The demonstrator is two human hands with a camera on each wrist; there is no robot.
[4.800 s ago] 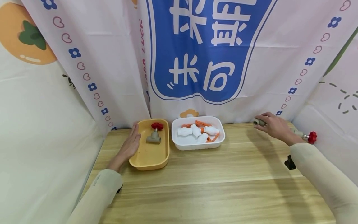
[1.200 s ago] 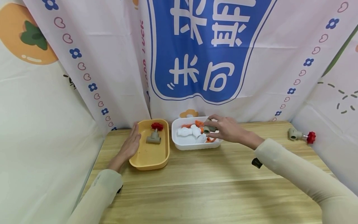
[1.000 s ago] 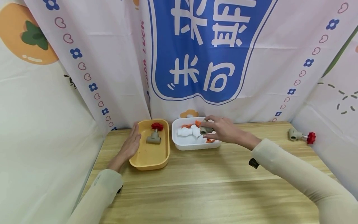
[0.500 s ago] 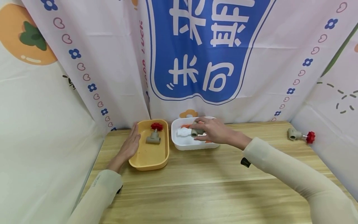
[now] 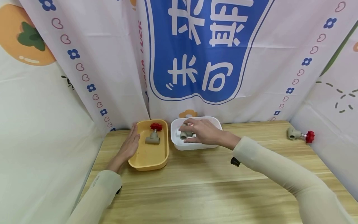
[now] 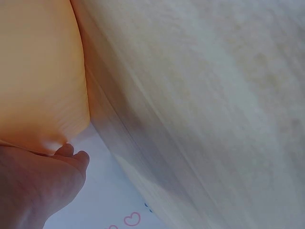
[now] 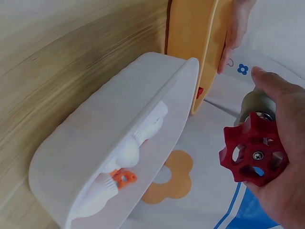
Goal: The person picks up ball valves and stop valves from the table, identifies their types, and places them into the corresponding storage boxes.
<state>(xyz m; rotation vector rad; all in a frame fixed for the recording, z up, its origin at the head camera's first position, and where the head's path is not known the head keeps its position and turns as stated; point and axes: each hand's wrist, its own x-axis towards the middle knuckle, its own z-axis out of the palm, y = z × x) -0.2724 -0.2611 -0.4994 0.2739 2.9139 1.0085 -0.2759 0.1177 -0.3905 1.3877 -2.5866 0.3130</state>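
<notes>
My right hand (image 5: 205,132) pinches a grey stop valve (image 5: 184,134) between thumb and fingers, over the white tray (image 5: 194,147). Its red handwheel (image 7: 255,151) faces the right wrist camera, tucked against the palm. My left hand (image 5: 130,145) lies with straight fingers along the left side of the yellow tray (image 5: 148,158). Inside that tray sits another grey valve with a red handwheel (image 5: 153,137). White fittings (image 7: 127,153) and orange pieces (image 7: 125,178) lie in the white tray, mostly hidden in the head view by my right hand.
A third grey valve with a red handwheel (image 5: 293,133) lies at the right end of the wooden table (image 5: 190,186). The two trays stand side by side at the back, close to the printed curtain (image 5: 251,102).
From the right part of the table, my right hand has carried the grey valve left until it is over the white tray. My left hand has stayed at the yellow tray.
</notes>
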